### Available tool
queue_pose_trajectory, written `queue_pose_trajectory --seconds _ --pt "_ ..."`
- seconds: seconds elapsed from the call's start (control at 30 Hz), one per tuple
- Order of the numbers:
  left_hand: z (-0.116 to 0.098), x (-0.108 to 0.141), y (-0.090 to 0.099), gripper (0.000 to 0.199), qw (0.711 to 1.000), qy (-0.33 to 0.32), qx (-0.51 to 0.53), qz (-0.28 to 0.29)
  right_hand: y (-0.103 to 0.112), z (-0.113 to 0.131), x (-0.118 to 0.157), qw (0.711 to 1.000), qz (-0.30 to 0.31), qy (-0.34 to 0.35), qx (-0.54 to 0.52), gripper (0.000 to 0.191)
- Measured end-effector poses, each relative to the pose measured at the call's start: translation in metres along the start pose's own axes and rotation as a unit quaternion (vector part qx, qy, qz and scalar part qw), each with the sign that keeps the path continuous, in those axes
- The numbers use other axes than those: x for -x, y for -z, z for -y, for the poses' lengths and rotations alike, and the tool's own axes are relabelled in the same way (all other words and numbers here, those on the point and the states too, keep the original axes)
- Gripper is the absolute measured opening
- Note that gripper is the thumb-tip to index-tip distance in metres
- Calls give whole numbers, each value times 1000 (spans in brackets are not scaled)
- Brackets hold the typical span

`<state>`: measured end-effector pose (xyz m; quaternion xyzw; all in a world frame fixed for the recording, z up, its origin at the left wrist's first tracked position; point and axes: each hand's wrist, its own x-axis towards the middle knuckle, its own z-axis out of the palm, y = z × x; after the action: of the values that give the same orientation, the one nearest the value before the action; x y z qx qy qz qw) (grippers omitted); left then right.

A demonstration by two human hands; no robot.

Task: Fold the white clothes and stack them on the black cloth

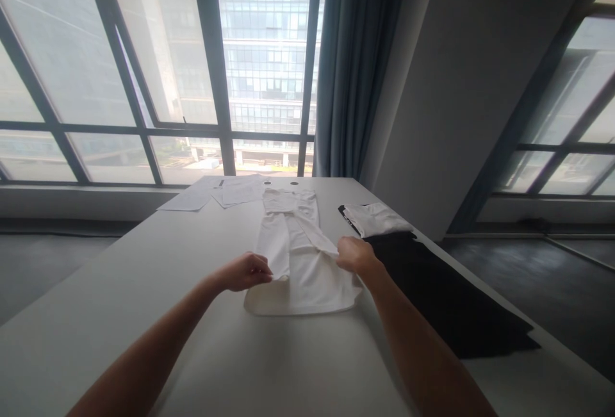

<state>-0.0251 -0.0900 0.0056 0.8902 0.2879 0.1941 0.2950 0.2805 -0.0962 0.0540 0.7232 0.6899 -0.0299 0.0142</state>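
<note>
A white garment [312, 276] lies lengthwise on the table, its wide hem toward me and its narrower, creased end farther off. I cannot tell exactly what kind of garment it is. My left hand [250, 271] pinches an edge of the upper layer near the left side of the hem, and the layer beneath shows below it. My right hand [354, 254] is closed on a fold along the right side, lifting the cloth a little. Its fingertips are partly hidden behind the hand.
Beside my right arm lies black cloth [432, 289], with a folded white cloth [377, 219] at its far end. Papers [235, 191] rest at the far left of the white table [182, 247]. Beyond are windows, a blue-grey curtain [358, 71] and a pillar [461, 84].
</note>
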Motion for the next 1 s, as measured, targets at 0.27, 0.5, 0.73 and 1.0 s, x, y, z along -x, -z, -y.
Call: queue_pose_trajectory --seconds 0.27,0.5,0.73,1.0 --pt "5 1 -3 24 994 42 -43 90 -8 40 10 977 14 140 -163 17" --pt "17 -2 -15 32 997 47 23 59 -25 60 9 942 84 178 -270 15" --pt "19 -3 -20 29 997 44 32 61 -33 64 11 901 225 224 -294 33" --pt "1 -13 -58 35 985 -27 -135 -104 -66 15 -35 986 -97 -8 -135 36"
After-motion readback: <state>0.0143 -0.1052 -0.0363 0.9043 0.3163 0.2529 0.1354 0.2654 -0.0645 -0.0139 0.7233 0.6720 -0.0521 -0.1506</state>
